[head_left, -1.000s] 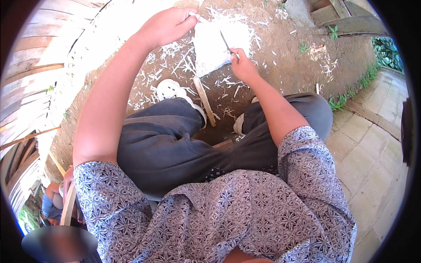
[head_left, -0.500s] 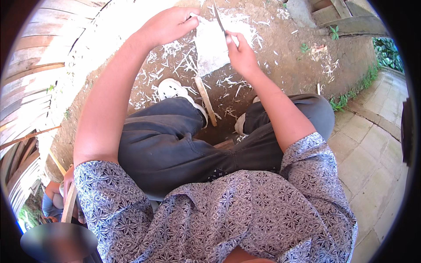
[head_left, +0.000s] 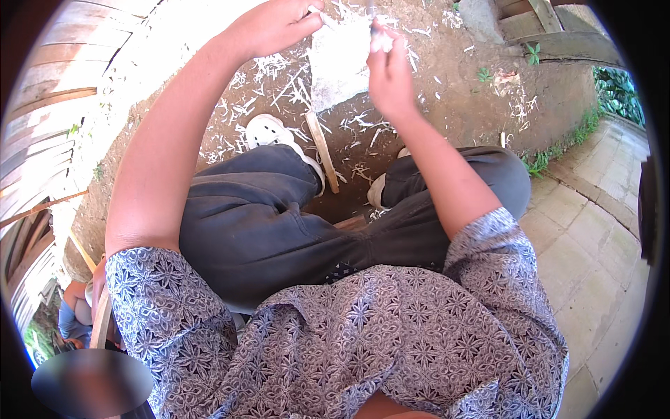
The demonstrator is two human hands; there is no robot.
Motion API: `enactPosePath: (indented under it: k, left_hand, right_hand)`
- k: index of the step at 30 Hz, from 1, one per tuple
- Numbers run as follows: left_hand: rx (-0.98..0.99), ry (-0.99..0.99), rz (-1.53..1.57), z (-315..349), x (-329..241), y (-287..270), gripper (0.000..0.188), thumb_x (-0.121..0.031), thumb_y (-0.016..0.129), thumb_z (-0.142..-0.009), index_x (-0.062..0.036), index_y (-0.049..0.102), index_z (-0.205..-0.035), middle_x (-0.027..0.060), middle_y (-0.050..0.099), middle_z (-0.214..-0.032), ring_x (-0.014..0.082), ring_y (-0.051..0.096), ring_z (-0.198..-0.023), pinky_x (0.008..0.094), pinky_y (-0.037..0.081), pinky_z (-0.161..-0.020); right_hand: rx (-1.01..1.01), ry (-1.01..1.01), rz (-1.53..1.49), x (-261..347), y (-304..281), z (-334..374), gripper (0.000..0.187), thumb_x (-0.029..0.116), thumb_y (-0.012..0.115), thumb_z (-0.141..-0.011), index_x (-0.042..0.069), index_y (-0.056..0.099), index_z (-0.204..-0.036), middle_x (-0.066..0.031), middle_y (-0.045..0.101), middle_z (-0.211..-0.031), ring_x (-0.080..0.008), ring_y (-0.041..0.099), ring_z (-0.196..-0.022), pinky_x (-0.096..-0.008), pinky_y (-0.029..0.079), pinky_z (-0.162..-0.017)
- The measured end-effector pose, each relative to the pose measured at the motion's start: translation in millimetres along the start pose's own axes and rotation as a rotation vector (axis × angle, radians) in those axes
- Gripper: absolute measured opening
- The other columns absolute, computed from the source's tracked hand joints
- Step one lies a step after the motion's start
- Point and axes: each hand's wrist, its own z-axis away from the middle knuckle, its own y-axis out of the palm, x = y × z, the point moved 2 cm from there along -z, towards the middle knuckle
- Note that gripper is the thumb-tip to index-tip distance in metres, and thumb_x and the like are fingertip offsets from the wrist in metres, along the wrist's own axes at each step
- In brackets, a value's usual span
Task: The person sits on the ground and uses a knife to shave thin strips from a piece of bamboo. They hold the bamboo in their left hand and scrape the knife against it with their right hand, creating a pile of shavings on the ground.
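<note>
My left hand [head_left: 283, 29] is closed near the top of the view, pinching a thin whitish strip [head_left: 326, 19] whose far part washes out in the glare. Across from it, my right hand [head_left: 392, 70] grips a knife [head_left: 372, 10], its handle hidden in the fingers and its blade pointing away, blurred. Below the strip lies a pale, bright slab or sheet [head_left: 338, 84], too overexposed to tell which. Whitish shavings [head_left: 276, 66] are scattered on the soil around it.
A wooden stick [head_left: 322, 153] slants from the pale surface toward my feet, beside a white clog [head_left: 271, 133]. Bamboo slats [head_left: 56, 77] line the left, with another person [head_left: 77, 311] at lower left. Paving [head_left: 586, 230] runs along the right, below a wooden beam [head_left: 576, 45].
My right hand has turned more upright and shifted slightly right, and the knife's blade now blurs at the top edge. My left hand still holds the strip, a little higher in view.
</note>
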Motion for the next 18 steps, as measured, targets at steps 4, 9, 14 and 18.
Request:
enactPosePath:
  k: [4,9,14,18]
  left_hand:
    - [0.081,-0.081,0.060,-1,0,5,0.025,-0.025,0.046,-0.105,-0.0044,0.057,-0.097,0.0087,0.049,-0.069,0.0209,0.051,-0.065,0.0382,0.045,-0.067]
    - [0.110,-0.194,0.056,11,0,-4,0.024,-0.023,0.048,-0.103,-0.0037,0.058,-0.093,0.0066,0.048,-0.067,0.0171,0.050,-0.064,0.0376,0.044,-0.065]
    - [0.112,-0.121,0.090,-5,-2,6,0.023,-0.022,0.048,-0.102,-0.0035,0.057,-0.092,0.0060,0.048,-0.067,0.0162,0.049,-0.063,0.0374,0.043,-0.065]
    - [0.085,-0.087,0.032,6,1,-1,0.023,-0.022,0.048,-0.102,-0.0034,0.056,-0.091,0.0081,0.048,-0.067,0.0190,0.050,-0.064,0.0377,0.044,-0.066]
  right_hand:
    - [0.030,0.022,0.100,-82,24,-13,0.038,0.035,0.050,-0.107,0.019,0.052,-0.142,-0.0165,0.071,-0.093,-0.0276,0.070,-0.083,-0.0432,0.054,-0.082]
    - [-0.076,0.017,-0.194,37,-13,7,0.037,0.033,0.051,-0.106,0.019,0.054,-0.141,-0.0083,0.064,-0.072,-0.0234,0.062,-0.067,-0.0429,0.049,-0.070]
    - [-0.057,-0.063,0.123,-90,10,0,0.038,0.029,0.052,-0.106,0.017,0.051,-0.143,-0.0104,0.064,-0.071,-0.0238,0.062,-0.063,-0.0409,0.048,-0.065]
    - [0.091,0.040,0.132,-12,5,-3,0.039,0.027,0.052,-0.106,0.017,0.049,-0.143,-0.0133,0.067,-0.074,-0.0287,0.066,-0.067,-0.0419,0.050,-0.067]
